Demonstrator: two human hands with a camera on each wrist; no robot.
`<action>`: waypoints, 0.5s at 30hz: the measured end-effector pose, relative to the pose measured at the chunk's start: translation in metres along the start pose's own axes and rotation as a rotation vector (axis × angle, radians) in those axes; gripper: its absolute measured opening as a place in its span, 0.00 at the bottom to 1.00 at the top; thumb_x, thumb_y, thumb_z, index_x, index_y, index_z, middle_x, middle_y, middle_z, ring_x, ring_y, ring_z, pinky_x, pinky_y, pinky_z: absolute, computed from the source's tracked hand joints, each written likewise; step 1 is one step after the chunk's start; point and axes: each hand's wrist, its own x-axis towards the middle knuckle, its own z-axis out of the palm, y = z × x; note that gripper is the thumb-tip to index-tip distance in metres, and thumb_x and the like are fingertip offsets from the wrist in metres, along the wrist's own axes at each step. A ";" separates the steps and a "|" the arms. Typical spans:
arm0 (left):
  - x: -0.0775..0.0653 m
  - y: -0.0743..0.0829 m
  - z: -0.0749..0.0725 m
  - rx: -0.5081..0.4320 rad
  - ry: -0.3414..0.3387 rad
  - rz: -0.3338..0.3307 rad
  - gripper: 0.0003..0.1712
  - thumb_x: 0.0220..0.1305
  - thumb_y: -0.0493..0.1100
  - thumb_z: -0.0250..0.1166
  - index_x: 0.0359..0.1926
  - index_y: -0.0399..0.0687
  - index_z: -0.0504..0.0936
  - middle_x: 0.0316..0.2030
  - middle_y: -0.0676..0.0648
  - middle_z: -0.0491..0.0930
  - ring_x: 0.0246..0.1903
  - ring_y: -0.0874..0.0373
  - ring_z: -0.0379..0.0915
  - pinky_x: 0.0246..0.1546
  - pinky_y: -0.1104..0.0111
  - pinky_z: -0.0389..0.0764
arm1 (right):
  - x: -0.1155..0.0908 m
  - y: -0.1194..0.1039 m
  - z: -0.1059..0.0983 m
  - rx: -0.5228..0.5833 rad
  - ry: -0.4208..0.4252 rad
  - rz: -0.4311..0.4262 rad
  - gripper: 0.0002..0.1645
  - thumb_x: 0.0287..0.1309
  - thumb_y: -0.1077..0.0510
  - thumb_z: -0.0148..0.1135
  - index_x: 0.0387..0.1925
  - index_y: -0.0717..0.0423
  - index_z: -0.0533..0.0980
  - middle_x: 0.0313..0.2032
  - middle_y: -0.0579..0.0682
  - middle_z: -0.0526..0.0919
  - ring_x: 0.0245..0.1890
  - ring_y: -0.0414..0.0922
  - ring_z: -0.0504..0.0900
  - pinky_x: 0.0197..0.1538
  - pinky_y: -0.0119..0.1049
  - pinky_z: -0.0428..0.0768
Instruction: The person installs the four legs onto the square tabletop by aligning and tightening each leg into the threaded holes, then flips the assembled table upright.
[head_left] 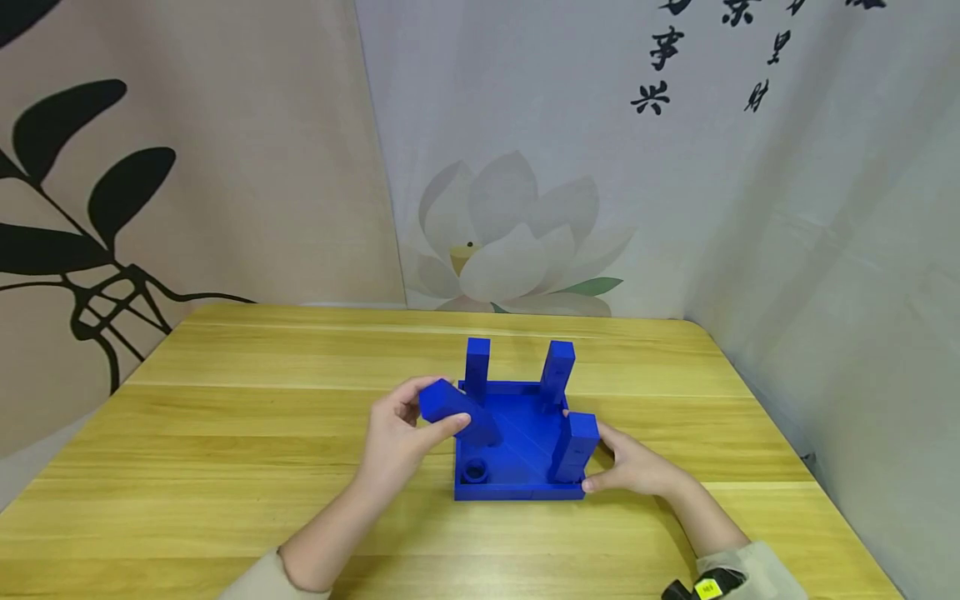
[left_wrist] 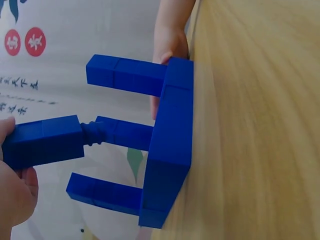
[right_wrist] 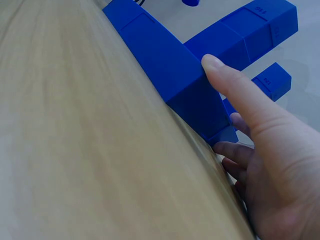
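In the head view my left hand [head_left: 397,433] grips a square blue leg [head_left: 480,427] near its top, thumb along one side. The left wrist view shows the threaded end [left_wrist: 93,134] of this leg pointing toward a shallow blue base [left_wrist: 172,115], apart from it. That base lies on the table with its rimmed side up, and three similar legs [head_left: 557,375] stand at its other corners. A round socket [head_left: 475,471] shows at the near left corner, just below the held leg. My right hand [head_left: 633,467] holds the base's right side, thumb at the near corner.
The wooden table [head_left: 247,433] extends around the base on all sides. Behind it hangs a printed cloth [head_left: 517,100] with a lotus and dark characters, and another cloth wall borders the right. A dark strap device [head_left: 708,583] sits at the right sleeve.
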 end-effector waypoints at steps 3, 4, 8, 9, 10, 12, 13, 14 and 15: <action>0.002 0.000 0.002 0.003 -0.034 0.012 0.22 0.47 0.32 0.76 0.46 0.36 0.82 0.43 0.42 0.83 0.39 0.52 0.78 0.42 0.69 0.79 | 0.000 0.000 0.000 -0.001 -0.001 0.005 0.59 0.44 0.57 0.76 0.74 0.52 0.52 0.70 0.50 0.58 0.70 0.56 0.49 0.66 0.60 0.45; 0.002 0.000 0.002 0.006 -0.049 0.013 0.22 0.48 0.32 0.76 0.46 0.37 0.82 0.43 0.43 0.82 0.39 0.52 0.78 0.43 0.69 0.79 | 0.000 -0.001 0.000 -0.002 -0.001 0.006 0.59 0.44 0.57 0.76 0.74 0.52 0.52 0.70 0.50 0.58 0.70 0.56 0.49 0.66 0.57 0.46; 0.005 0.000 0.003 0.035 -0.105 0.010 0.22 0.49 0.34 0.76 0.47 0.41 0.82 0.40 0.46 0.82 0.38 0.52 0.77 0.39 0.69 0.79 | 0.000 -0.002 0.000 -0.007 -0.001 0.008 0.59 0.45 0.57 0.76 0.74 0.52 0.52 0.71 0.49 0.57 0.70 0.55 0.49 0.68 0.41 0.48; 0.005 0.000 0.004 0.047 -0.118 0.007 0.22 0.49 0.34 0.76 0.47 0.43 0.83 0.38 0.47 0.82 0.37 0.51 0.76 0.37 0.69 0.78 | -0.001 -0.002 0.000 -0.005 -0.001 0.010 0.58 0.45 0.57 0.76 0.74 0.51 0.52 0.71 0.49 0.57 0.70 0.55 0.49 0.68 0.37 0.48; 0.006 0.000 0.004 0.054 -0.129 0.007 0.22 0.49 0.34 0.76 0.47 0.44 0.83 0.37 0.47 0.81 0.36 0.51 0.76 0.35 0.68 0.78 | -0.001 -0.002 0.000 -0.006 -0.002 0.011 0.58 0.45 0.57 0.76 0.74 0.51 0.52 0.71 0.49 0.58 0.70 0.55 0.49 0.67 0.35 0.48; 0.007 0.000 0.005 0.067 -0.147 0.007 0.22 0.49 0.35 0.76 0.48 0.45 0.83 0.35 0.47 0.81 0.34 0.51 0.75 0.32 0.68 0.77 | -0.001 -0.003 0.000 -0.004 -0.001 0.011 0.58 0.45 0.57 0.76 0.74 0.51 0.52 0.71 0.50 0.58 0.70 0.55 0.49 0.68 0.38 0.48; 0.007 0.000 0.005 0.073 -0.155 0.006 0.22 0.49 0.35 0.76 0.48 0.46 0.83 0.34 0.47 0.80 0.34 0.51 0.74 0.30 0.67 0.77 | -0.001 -0.002 0.000 -0.003 0.001 0.011 0.58 0.45 0.56 0.76 0.74 0.51 0.52 0.71 0.50 0.58 0.70 0.55 0.49 0.68 0.41 0.48; 0.007 -0.001 0.006 0.077 -0.164 0.006 0.22 0.49 0.36 0.76 0.48 0.46 0.83 0.34 0.47 0.80 0.33 0.51 0.74 0.29 0.67 0.76 | -0.001 -0.002 0.000 -0.003 0.001 0.013 0.58 0.45 0.56 0.76 0.74 0.51 0.53 0.71 0.49 0.58 0.70 0.54 0.49 0.68 0.45 0.47; 0.008 -0.001 0.006 0.083 -0.171 0.005 0.22 0.49 0.36 0.76 0.48 0.47 0.83 0.33 0.47 0.80 0.33 0.50 0.74 0.28 0.68 0.76 | -0.001 -0.002 0.000 -0.002 0.001 0.010 0.58 0.45 0.57 0.76 0.74 0.51 0.53 0.71 0.50 0.58 0.70 0.54 0.50 0.68 0.48 0.47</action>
